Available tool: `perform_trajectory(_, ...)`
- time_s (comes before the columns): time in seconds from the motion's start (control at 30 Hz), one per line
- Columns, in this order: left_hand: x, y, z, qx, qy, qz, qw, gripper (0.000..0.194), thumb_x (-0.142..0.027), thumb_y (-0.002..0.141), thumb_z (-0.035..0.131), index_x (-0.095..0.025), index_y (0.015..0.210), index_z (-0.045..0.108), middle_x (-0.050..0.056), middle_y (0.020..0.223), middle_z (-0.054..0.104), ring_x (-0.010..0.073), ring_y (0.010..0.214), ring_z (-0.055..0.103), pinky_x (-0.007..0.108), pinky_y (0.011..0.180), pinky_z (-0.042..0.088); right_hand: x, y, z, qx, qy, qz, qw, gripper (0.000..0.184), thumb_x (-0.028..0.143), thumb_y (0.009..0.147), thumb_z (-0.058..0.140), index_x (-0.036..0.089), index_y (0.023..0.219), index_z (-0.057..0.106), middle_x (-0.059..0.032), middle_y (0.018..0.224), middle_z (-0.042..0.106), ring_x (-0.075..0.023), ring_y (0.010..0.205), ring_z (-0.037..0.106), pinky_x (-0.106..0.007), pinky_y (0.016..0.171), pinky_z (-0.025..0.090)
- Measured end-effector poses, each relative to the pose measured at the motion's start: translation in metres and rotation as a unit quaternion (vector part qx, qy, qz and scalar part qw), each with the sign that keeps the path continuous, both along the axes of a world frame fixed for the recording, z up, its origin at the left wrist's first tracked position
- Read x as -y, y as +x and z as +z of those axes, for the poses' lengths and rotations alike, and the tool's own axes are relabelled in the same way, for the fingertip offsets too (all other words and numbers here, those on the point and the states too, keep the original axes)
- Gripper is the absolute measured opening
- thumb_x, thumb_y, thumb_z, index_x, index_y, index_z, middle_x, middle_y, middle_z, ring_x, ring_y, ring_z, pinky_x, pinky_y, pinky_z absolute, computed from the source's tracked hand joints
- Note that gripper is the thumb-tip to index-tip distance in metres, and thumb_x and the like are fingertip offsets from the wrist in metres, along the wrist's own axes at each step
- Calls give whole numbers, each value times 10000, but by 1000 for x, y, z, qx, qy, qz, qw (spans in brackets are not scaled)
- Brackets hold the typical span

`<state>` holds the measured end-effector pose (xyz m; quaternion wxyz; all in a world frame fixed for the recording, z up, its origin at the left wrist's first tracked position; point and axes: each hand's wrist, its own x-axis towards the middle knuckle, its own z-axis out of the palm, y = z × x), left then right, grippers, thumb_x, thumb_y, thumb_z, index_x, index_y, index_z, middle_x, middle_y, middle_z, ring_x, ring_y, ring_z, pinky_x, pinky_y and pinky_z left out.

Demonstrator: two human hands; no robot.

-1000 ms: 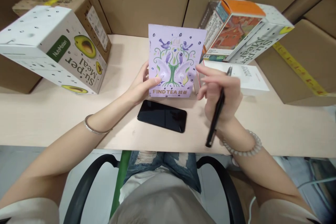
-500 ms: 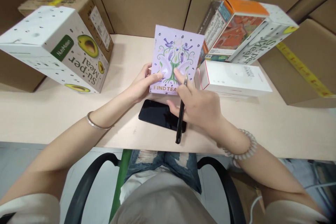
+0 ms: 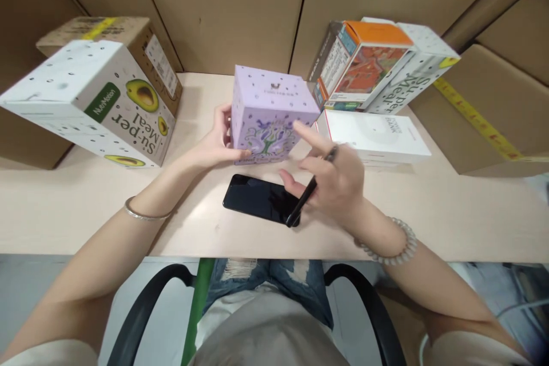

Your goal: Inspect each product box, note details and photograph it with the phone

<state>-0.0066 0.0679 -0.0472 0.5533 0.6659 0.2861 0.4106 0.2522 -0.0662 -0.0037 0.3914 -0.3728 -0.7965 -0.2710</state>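
A lilac tea box (image 3: 274, 97) with a bird-and-tree print stands near the middle of the table, its top face showing. My left hand (image 3: 221, 143) grips its left side, thumb on the front. Just right of the box, my right hand (image 3: 337, 174) holds a black pen (image 3: 312, 187) slanting down between its fingers. Its index finger reaches toward the box's front right edge; whether it touches is unclear. In front of the box lies a black phone (image 3: 257, 200), its right end partly behind the pen and right hand.
A white avocado-print meal box (image 3: 124, 108) and a cardboard box (image 3: 154, 40) stand on the left. At the right are a white power bank box (image 3: 377, 131), an orange-topped box (image 3: 373, 63) and another meal box (image 3: 412, 80). A taped carton (image 3: 493, 108) sits at the far right.
The tea box has tipped from its front face toward me to standing with its top visible. My right index finger moved onto the front print, then back to the box's right edge.
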Motion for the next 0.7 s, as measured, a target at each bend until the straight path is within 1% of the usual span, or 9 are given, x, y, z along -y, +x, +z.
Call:
perform_trajectory(0.07,-11,-8,-5,-8,41,-14,999,1082,-299,568,1078,-317,1447,446,135,1619,478,438,1609,402,606,1218,539,-8,4,4,-42,23,23,999,218,307,994,753,307,1020,537,-105,1452,784,-261,1190,785,-466,953,635)
perform_trajectory(0.13,-16,-11,-8,-9,54,-25,998,1095,-296,576,1076,-317,1463,434,139,1636,458,448,1613,388,632,1233,522,-19,9,4,-66,-14,48,997,190,369,1028,714,309,1018,534,-84,1528,734,-297,1470,656,-626,1176,545)
perform_trajectory(0.2,-17,-12,-8,-16,59,-34,998,1114,-296,579,1076,-321,1484,427,138,1647,447,458,1592,411,649,1221,529,-32,13,1,-81,-73,76,991,217,488,1056,657,309,1024,540,-65,1569,698,-323,1573,563,-748,1270,424)
perform_trajectory(0.27,-16,-11,-6,-26,66,-45,997,1116,-306,588,1075,-326,1499,431,137,1639,456,464,1564,442,660,1197,547,-44,16,-3,-84,-125,90,985,295,584,1039,659,312,1039,545,-60,1563,698,-340,1578,558,-793,1293,376)
perform_trajectory(0.33,-15,-12,-5,-32,75,-56,995,1111,-327,596,1077,-324,1506,439,138,1621,475,465,1545,463,669,1186,554,-53,18,-7,-89,-143,102,980,320,603,1021,681,317,1026,537,-55,1517,725,-338,1529,609,-778,1276,422)
perform_trajectory(0.43,-16,-14,-6,-36,106,-54,992,1137,-388,585,1090,-317,1508,431,142,1618,460,479,1572,426,688,1200,541,-62,19,-12,-120,-103,112,981,293,515,1028,708,320,960,500,-42,1354,799,-308,1368,729,-684,1164,572)
perform_trajectory(0.5,-17,-14,-7,-46,136,-46,989,1170,-441,587,1088,-323,1525,400,148,1634,426,495,1614,366,710,1237,504,-68,20,-15,-141,-70,113,981,307,490,1026,722,317,934,485,-38,1257,824,-306,1274,772,-650,1093,618)
perform_trajectory(0.6,-14,-7,-5,-65,186,-31,980,1235,-551,604,1062,-340,1581,336,161,1689,368,515,1680,250,754,1325,370,-69,20,-18,-154,-53,115,980,335,512,1006,746,313,924,489,-30,1235,827,-320,1247,777,-653,1078,619)
perform_trajectory(0.7,-5,5,5,-67,227,-18,972,1303,-602,571,1065,-329,1610,327,172,1774,294,521,1731,96,776,1397,140,-60,15,-17,-126,-82,100,984,277,501,1013,738,313,952,545,-33,1338,803,-325,1333,724,-669,1132,569)
